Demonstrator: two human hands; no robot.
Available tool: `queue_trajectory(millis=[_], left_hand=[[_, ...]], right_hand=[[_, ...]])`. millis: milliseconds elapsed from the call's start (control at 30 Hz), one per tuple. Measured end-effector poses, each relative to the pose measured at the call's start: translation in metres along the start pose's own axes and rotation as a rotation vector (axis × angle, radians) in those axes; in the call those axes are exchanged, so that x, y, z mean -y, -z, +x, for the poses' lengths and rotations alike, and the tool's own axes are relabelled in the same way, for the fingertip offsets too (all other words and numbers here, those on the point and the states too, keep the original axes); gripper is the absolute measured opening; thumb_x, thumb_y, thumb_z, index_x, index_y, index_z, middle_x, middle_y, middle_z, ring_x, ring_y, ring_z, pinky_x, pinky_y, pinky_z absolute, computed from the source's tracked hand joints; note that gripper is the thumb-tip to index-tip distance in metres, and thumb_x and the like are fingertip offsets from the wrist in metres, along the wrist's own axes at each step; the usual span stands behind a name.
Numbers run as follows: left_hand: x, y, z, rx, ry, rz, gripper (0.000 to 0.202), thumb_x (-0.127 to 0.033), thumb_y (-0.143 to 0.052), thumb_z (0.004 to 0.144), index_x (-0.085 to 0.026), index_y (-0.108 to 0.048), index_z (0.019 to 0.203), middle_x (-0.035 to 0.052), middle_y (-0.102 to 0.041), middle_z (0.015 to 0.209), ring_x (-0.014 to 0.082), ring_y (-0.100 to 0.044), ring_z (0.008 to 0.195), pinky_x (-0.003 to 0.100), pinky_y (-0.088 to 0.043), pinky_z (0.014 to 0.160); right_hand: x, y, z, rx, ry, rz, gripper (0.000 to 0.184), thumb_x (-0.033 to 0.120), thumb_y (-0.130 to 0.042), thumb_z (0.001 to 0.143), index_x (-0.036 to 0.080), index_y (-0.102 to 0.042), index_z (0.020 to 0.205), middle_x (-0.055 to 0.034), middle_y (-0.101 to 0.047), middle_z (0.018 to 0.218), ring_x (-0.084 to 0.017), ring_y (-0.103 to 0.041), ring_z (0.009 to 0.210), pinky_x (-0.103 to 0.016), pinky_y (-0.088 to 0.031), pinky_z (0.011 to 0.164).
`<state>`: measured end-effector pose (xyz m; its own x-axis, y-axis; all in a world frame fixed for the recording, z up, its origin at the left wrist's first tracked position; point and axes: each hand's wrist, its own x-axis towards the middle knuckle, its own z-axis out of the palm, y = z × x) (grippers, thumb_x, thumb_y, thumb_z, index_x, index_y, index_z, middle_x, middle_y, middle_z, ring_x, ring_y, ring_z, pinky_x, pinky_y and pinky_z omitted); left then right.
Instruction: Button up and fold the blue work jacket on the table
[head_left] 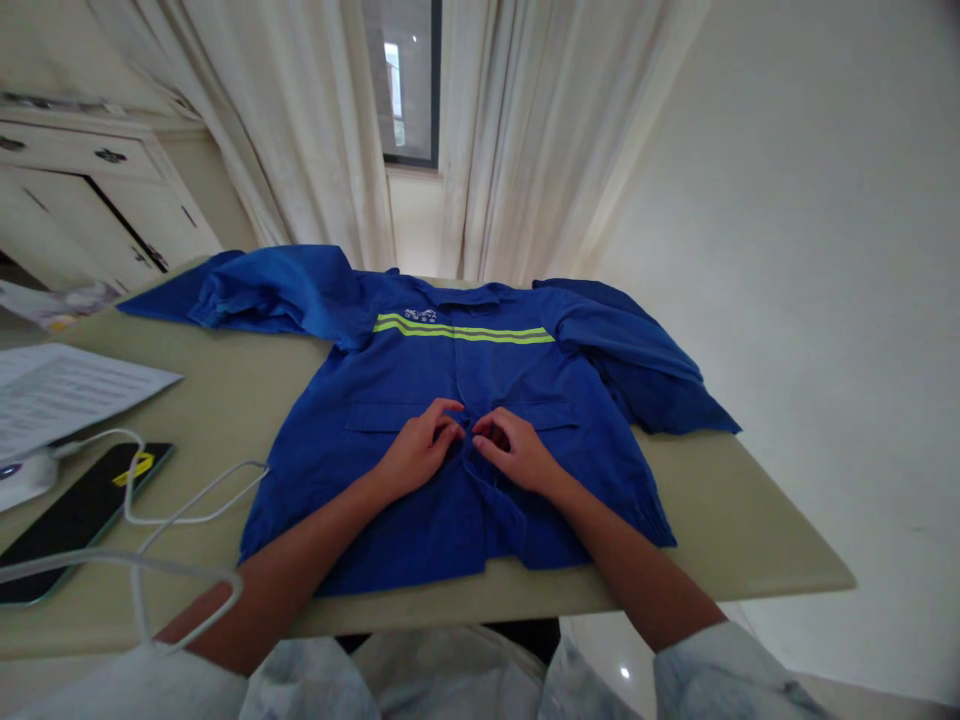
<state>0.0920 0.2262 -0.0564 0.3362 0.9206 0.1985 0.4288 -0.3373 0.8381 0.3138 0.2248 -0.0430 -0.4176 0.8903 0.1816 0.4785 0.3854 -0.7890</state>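
A blue work jacket (pixel 420 370) with a yellow-green reflective stripe (pixel 465 332) lies flat on the table, collar away from me, sleeves spread to both sides. My left hand (pixel 417 450) and my right hand (pixel 511 448) meet at the jacket's front opening, about mid-chest. The fingers of both hands are pinched together on the edges of the front placket. The lower part of the opening below my hands is parted and slightly rumpled.
A beige table (pixel 750 520) carries the jacket. At left lie a dark phone (pixel 75 515), a white cable (pixel 172 510) and printed papers (pixel 52 395). White curtains (pixel 525 140), a window and a white cabinet (pixel 97 190) stand behind. The table's right edge drops to a pale floor.
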Motion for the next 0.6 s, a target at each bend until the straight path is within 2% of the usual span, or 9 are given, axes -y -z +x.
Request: queue_trajectory(millis=[100, 167, 267, 367, 467, 600], left_hand=[[0.006, 0.005, -0.004, -0.063, -0.117, 0.455, 0.047, -0.031, -0.063, 0.094, -0.017, -0.055, 0.139, 0.0164, -0.066, 0.139, 0.0322, -0.060, 0.132, 0.049, -0.046, 0.112], [0.005, 0.008, -0.005, -0.013, -0.143, 0.647, 0.052, -0.035, -0.065, 0.095, -0.015, -0.054, 0.142, 0.0196, -0.059, 0.150, 0.0350, -0.054, 0.140, 0.051, -0.043, 0.116], [-0.006, 0.012, 0.006, 0.117, -0.143, 0.830, 0.039, -0.036, -0.060, 0.098, -0.017, -0.063, 0.132, 0.0173, -0.065, 0.141, 0.0352, -0.059, 0.130, 0.049, -0.050, 0.105], [-0.018, 0.013, 0.028, 0.162, -0.066, 0.955, 0.025, -0.028, -0.054, 0.100, -0.018, -0.068, 0.118, 0.0145, -0.072, 0.118, 0.0331, -0.067, 0.109, 0.047, -0.053, 0.089], [-0.014, 0.008, 0.046, 0.058, -0.031, 0.986, 0.026, -0.028, -0.049, 0.103, -0.017, -0.069, 0.114, 0.0147, -0.072, 0.112, 0.0330, -0.067, 0.106, 0.047, -0.051, 0.089], [0.011, 0.001, 0.051, -0.073, -0.081, 0.860, 0.032, -0.027, -0.046, 0.105, -0.019, -0.070, 0.124, 0.0137, -0.070, 0.125, 0.0294, -0.064, 0.115, 0.044, -0.050, 0.094]], right_hand=[[0.006, 0.001, 0.009, -0.014, -0.119, -0.112, 0.016, 0.034, -0.065, 0.099, 0.019, -0.067, 0.095, -0.0009, -0.069, 0.082, -0.014, -0.062, 0.070, -0.025, -0.045, 0.066], [0.014, 0.000, 0.018, -0.008, -0.210, -0.285, 0.025, 0.043, -0.067, 0.098, 0.020, -0.067, 0.090, -0.0022, -0.070, 0.079, -0.017, -0.065, 0.073, -0.027, -0.044, 0.067], [0.027, -0.002, 0.032, 0.061, -0.297, -0.579, 0.031, 0.051, -0.074, 0.090, 0.021, -0.068, 0.094, -0.0082, -0.075, 0.093, -0.025, -0.070, 0.086, -0.031, -0.045, 0.071], [0.034, -0.008, 0.042, 0.089, -0.272, -0.727, 0.029, 0.042, -0.071, 0.088, 0.022, -0.067, 0.109, -0.0131, -0.073, 0.116, -0.030, -0.072, 0.093, -0.034, -0.046, 0.071], [0.025, -0.012, 0.046, 0.023, -0.256, -0.694, 0.018, 0.029, -0.059, 0.092, 0.023, -0.066, 0.108, -0.0109, -0.073, 0.115, -0.027, -0.071, 0.092, -0.033, -0.046, 0.074], [-0.001, -0.008, 0.045, -0.156, -0.294, -0.505, 0.027, 0.019, -0.055, 0.090, 0.023, -0.063, 0.115, -0.0056, -0.073, 0.098, -0.023, -0.068, 0.087, -0.032, -0.045, 0.079]])
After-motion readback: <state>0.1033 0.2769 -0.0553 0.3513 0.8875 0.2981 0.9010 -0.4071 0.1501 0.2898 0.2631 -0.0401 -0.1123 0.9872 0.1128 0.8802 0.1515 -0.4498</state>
